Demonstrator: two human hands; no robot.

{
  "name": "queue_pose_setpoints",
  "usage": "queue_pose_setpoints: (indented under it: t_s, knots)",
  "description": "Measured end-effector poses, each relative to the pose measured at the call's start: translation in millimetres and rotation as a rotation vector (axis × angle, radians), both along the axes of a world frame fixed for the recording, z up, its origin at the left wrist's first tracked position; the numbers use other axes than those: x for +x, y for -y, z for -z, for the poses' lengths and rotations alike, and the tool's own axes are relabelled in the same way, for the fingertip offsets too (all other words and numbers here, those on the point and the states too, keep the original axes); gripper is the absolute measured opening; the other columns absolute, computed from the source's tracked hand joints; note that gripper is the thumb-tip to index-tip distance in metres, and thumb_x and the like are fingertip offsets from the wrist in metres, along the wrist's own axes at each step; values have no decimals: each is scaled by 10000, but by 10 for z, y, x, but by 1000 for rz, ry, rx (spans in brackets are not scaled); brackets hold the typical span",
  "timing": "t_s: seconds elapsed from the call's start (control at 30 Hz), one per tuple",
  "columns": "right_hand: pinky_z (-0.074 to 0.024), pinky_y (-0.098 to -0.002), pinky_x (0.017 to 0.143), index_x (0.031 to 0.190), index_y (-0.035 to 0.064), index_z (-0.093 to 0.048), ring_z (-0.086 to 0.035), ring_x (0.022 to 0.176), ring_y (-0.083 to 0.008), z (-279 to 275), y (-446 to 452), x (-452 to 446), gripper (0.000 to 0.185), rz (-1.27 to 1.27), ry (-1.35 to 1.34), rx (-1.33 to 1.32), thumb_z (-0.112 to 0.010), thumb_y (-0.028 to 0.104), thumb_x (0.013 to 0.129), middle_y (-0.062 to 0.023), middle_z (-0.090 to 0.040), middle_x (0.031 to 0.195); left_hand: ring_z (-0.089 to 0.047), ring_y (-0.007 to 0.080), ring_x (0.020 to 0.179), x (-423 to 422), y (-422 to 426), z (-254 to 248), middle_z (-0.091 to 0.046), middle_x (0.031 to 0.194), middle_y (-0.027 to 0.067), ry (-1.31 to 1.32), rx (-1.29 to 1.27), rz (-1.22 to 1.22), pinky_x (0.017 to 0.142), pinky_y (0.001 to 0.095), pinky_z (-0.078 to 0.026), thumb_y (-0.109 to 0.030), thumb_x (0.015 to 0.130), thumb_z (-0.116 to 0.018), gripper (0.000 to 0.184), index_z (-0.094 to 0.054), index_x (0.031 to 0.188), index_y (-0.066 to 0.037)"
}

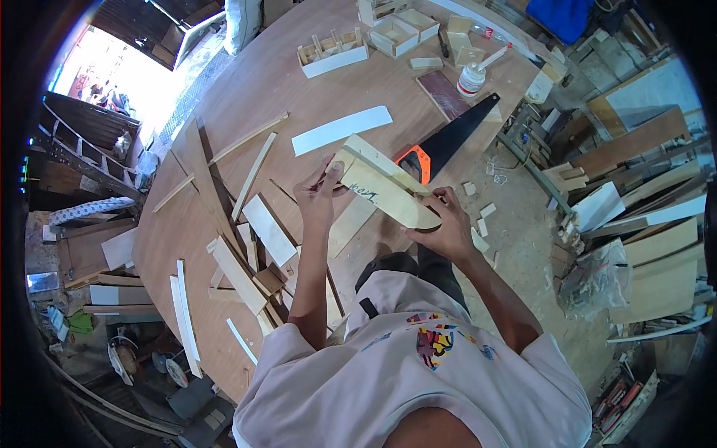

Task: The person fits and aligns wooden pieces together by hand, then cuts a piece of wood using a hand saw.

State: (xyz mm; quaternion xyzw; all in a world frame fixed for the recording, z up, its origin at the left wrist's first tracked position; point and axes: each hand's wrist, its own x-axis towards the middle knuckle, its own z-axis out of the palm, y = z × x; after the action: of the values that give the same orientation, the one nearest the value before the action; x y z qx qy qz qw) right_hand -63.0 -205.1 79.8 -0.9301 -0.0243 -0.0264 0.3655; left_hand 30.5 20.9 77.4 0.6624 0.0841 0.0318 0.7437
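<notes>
Between my two hands is a pale wooden piece (390,196) with dark handwriting on its face and a rounded end toward the right. A wooden strip runs along its far edge; whether it is fixed there I cannot tell. My left hand (321,188) grips the left end, thumb on top. At the rounded end, my right hand (447,222) is closed on the edge. Just beyond the piece lies a handsaw (452,138) with an orange handle and black blade. A white strip of board (342,130) rests on the table behind my left hand.
Wooden strips and offcuts (243,272) lie piled on the table (172,246) at left. Small wooden boxes (332,56), a white glue bottle (470,79) and a reddish-brown board (444,95) are at the far side. Stacked boards (657,194) and scraps cover the floor at right.
</notes>
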Motion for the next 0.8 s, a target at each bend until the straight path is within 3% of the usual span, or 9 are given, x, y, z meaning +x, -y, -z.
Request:
queue_pose_setpoints:
  t_s: [0.1, 0.23, 0.33, 0.4, 0.43, 0.5, 0.63, 0.7, 0.8]
  knots:
    - [-491, -404, 806, 1102, 95, -591, -552, 991, -275, 5, -12, 6, 629, 11, -37, 41, -803, 383, 583, -103, -479, 1085, -648, 112, 692, -10, 14, -10, -675, 836, 104, 16, 11, -3, 599, 245, -584, -180, 839, -686, 391, -595, 1144, 46]
    - [-486, -401, 816, 1110, 96, -580, -546, 1007, -272, -65, 3, 2, 599, -8, -83, 35, -808, 334, 610, -109, -477, 1087, -642, 103, 692, -35, 33, -4, -675, 835, 103, 29, 29, -21, 593, 239, -583, -151, 838, -686, 361, -604, 1124, 55]
    - [-483, -368, 818, 1121, 122, -579, -558, 972, -233, -83, 13, 4, 558, -29, -93, 197, -796, 341, 656, -80, -486, 1075, -620, 82, 660, -59, 14, 13, -664, 793, 81, 48, 69, -12, 568, 215, -564, -135, 831, -695, 349, -613, 1111, 58]
    - [-461, -301, 776, 1107, 47, -556, -536, 944, -163, 14, 48, 45, 481, -59, -37, 682, -788, 202, 715, -60, -497, 1008, -601, 64, 629, -86, -2, 40, -652, 751, 57, 61, 108, -7, 548, 197, -547, -128, 826, -701, 344, -619, 1106, 55]
    - [-461, -301, 776, 1107, 47, -556, -536, 944, -163, 1, 83, 46, 481, -61, -39, 682, -788, 202, 715, -60, -497, 1008, -568, 47, 593, -101, 5, 74, -620, 707, 30, 81, 112, 22, 529, 187, -518, -121, 822, -704, 335, -627, 1101, 48]
    - [-442, -267, 808, 1092, 23, -549, -537, 869, -123, -58, 169, 50, 458, -82, -392, 549, -767, 244, 756, -45, -554, 915, -534, 31, 557, -139, 25, 90, -588, 663, 3, 101, 118, 49, 509, 177, -489, -114, 819, -708, 326, -635, 1097, 41]
    - [-434, -261, 798, 1107, 5, -532, -534, 849, -104, 28, 343, 79, 453, -252, -480, 534, -754, 220, 777, -31, -560, 879, -497, 21, 543, -212, 122, 38, -541, 627, -22, 122, 140, 82, 500, 176, -449, -100, 811, -713, 308, -649, 1082, 31]
    - [-429, -256, 787, 1106, 2, -530, -519, 865, -94, 36, 349, 59, 440, -283, -473, 675, -750, 206, 783, -30, -562, 907, -500, 22, 551, -236, 128, 30, -547, 630, -21, 118, 139, 92, 505, 173, -447, -96, 808, -715, 309, -649, 1081, 35]
    - [-431, -261, 836, 1129, -9, -523, -536, 934, -101, -10, 372, 32, 428, -328, -432, 653, -737, 141, 790, -41, -587, 979, -500, 28, 552, -255, 138, 16, -543, 632, -19, 128, 144, 122, 516, 169, -439, -95, 805, -717, 310, -650, 1079, 35]
